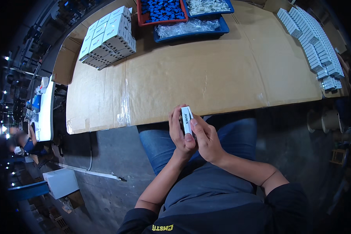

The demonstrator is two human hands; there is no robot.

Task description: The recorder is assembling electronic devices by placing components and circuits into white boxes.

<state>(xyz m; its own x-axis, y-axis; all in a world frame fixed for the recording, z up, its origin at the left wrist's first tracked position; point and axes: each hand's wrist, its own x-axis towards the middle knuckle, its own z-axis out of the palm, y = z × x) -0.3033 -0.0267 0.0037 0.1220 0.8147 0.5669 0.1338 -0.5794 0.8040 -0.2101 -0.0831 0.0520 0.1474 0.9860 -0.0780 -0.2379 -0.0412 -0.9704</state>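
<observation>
A small, narrow white box [186, 117] with dark print on its face is held upright between my two hands, over my lap at the table's near edge. My left hand [177, 130] wraps its left side, with the thumb on the lower end. From the right, my right hand [209, 142] closes on the box, its thumb pressed against the printed face near the right edge. The back of the box and several fingertips are hidden.
Cardboard covers the table [191, 74]. Stacked white boxes [105, 37] stand at the back left, and rows of small white boxes [312, 45] line the right. At the back are a red tray [144, 24] of blue parts and a blue tray [187, 39] of clear bags.
</observation>
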